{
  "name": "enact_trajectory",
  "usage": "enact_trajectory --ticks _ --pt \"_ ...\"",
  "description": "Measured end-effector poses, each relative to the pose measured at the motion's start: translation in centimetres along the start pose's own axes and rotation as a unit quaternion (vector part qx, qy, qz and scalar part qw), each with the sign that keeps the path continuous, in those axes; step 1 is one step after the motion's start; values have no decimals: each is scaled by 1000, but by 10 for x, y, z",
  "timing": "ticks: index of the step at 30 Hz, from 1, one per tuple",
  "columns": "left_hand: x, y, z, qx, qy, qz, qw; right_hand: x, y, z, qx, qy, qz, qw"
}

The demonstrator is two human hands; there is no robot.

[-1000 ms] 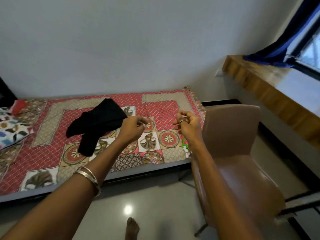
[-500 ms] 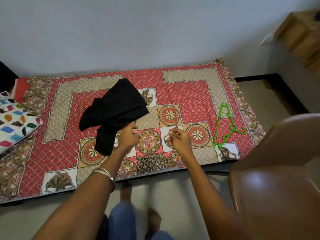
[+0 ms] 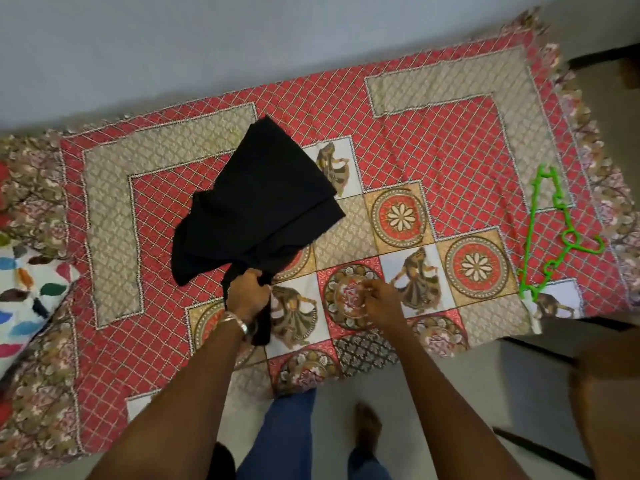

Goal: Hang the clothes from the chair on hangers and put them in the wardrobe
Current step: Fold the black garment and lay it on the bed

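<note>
A black garment (image 3: 256, 209) lies crumpled on the patterned red bedspread (image 3: 450, 140). My left hand (image 3: 247, 294), with bangles on the wrist, grips the garment's narrow near end. My right hand (image 3: 381, 299) hovers just above the bedspread to the right of it, fingers curled, with nothing visible in them. A green plastic hanger (image 3: 547, 233) lies flat on the bed's right side, well apart from both hands. The wardrobe is out of view.
A brown chair (image 3: 606, 393) stands at the right edge, close to my right arm. A white pillow with coloured spots (image 3: 20, 299) lies at the bed's left end. My legs and bare feet stand on the pale floor (image 3: 433, 375) by the bed.
My view has swung down and left from the chair onto the bed. My left hand has reached forward and taken hold of the black garment; my right hand has lowered toward the bedspread.
</note>
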State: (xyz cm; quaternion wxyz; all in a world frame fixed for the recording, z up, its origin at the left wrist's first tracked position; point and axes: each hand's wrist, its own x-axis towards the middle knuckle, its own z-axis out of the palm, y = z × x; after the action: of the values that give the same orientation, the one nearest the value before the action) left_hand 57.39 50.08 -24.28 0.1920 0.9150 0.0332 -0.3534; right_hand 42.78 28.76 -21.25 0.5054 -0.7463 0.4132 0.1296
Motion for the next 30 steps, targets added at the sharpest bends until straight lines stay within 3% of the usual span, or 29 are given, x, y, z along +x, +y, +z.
enact_trajectory --ticks 3,6,8,11,14,19,21,22,24,26,28,30 --pt "47 -13 -14 129 32 8 991 39 7 27 -32 -22 40 998" --pt "103 -32 -20 332 40 96 938 88 14 76 -57 -52 72 994" --pt "113 -32 -21 386 33 191 902 86 -2 74 -78 -60 67 993" --pt "148 -43 -11 472 -16 256 844 111 -3 101 -120 -65 47 990" --pt "160 -51 1 512 -30 240 824 117 2 120 -127 -73 38 989" --pt "181 -69 13 298 53 233 924 125 12 149 -40 -98 91 990" --pt "187 -63 10 99 43 173 979 126 13 151 10 -86 111 990" --pt "190 -58 3 -8 57 128 990 127 8 152 50 -76 125 988" --pt "197 -50 -15 -170 78 35 982 129 -5 157 158 -71 162 972" --pt "199 -39 -30 -272 49 -4 961 138 -18 165 223 -68 199 952" --pt "188 -31 -43 -330 -25 10 944 146 -38 177 301 -88 231 921" --pt "169 -22 -56 -344 -128 52 929 159 -63 184 443 -119 228 859"
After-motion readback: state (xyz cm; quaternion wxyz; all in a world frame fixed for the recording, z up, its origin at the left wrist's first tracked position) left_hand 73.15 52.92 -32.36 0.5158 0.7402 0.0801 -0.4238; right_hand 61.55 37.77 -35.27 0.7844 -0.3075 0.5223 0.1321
